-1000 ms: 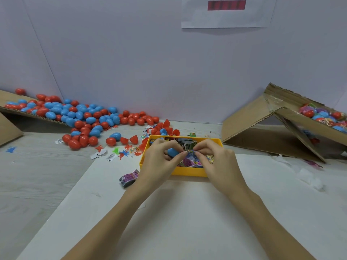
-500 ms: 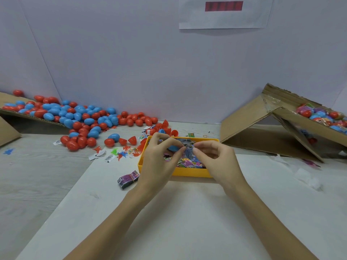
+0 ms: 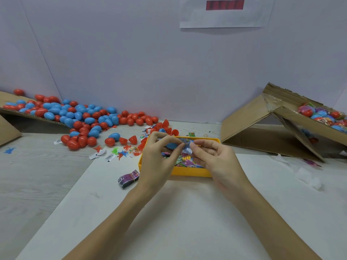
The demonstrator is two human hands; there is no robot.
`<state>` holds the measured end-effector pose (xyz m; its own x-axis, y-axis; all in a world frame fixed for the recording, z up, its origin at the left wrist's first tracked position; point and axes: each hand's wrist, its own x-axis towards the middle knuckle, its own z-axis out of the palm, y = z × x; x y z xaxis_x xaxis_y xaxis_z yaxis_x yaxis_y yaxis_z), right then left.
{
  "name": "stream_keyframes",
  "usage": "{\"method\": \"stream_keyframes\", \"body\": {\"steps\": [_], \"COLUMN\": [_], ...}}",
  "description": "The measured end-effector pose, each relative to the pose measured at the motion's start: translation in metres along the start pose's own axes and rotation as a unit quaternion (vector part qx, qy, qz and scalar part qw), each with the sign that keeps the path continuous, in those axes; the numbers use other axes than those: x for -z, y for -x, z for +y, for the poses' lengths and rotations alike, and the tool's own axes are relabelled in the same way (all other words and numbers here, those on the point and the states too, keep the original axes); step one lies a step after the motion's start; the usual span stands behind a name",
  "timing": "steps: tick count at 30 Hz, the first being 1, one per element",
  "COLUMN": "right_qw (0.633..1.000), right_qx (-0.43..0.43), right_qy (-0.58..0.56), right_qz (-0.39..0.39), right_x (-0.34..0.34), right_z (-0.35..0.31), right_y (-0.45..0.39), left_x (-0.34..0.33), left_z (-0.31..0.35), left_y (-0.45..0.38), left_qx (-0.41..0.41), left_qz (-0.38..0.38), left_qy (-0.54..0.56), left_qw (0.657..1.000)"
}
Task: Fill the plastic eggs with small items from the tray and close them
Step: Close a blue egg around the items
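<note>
Above the yellow tray (image 3: 189,172), my left hand (image 3: 159,158) grips a blue plastic egg half (image 3: 171,145). Its thumb and forefinger also pinch the left edge of a small printed paper item (image 3: 187,149). My right hand (image 3: 214,158) pinches the right side of the same paper item, which sits crumpled between both hands. The tray holds several colourful printed items (image 3: 185,162). Whether the paper is inside the egg half I cannot tell.
A heap of red and blue eggs (image 3: 78,117) spills off a cardboard flap at the left. Loose egg halves (image 3: 131,140) and small toys (image 3: 122,152) lie left of the tray. A banded bundle (image 3: 128,178) lies nearby. A cardboard box (image 3: 293,126) with filled eggs stands at the right.
Both hands have lifted slightly above the tray and drawn closer together. The paper item is now more bunched up between the fingertips.
</note>
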<state>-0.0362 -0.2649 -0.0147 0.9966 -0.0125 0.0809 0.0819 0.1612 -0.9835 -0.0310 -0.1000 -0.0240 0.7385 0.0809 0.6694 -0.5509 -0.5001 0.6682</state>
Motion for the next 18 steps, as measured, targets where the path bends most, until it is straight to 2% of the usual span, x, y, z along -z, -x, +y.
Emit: {"method": "stream_keyframes", "body": {"steps": [3,5,8,12,15,18], "right_qw": [0.997,0.997,0.999,0.986,0.977,0.974], "right_qx": [-0.039,-0.042,-0.01,0.042,0.058,0.07], "right_qy": [-0.073,-0.062,0.008,0.144,0.192,0.201], "right_qz": [-0.004,0.003,0.047,0.078,0.079,0.077], "right_x": [0.001,0.004,0.01,0.016,0.017,0.016], "right_z": [0.003,0.004,0.005,0.008,0.011,0.014], "right_y": [-0.002,-0.003,-0.006,-0.009,-0.009,-0.009], "left_x": [0.0,-0.001,0.0,0.009,0.01,0.013], "left_z": [0.001,0.001,-0.002,-0.01,-0.011,-0.008], "left_y": [0.001,0.001,-0.001,-0.003,-0.004,-0.004], "left_qx": [-0.009,-0.006,0.007,0.004,-0.003,-0.008], "left_qz": [-0.01,-0.017,-0.031,-0.113,-0.124,-0.129], "left_qy": [0.003,0.001,-0.01,-0.088,-0.152,-0.168], "left_qw": [1.0,1.0,0.999,0.99,0.981,0.977]}}
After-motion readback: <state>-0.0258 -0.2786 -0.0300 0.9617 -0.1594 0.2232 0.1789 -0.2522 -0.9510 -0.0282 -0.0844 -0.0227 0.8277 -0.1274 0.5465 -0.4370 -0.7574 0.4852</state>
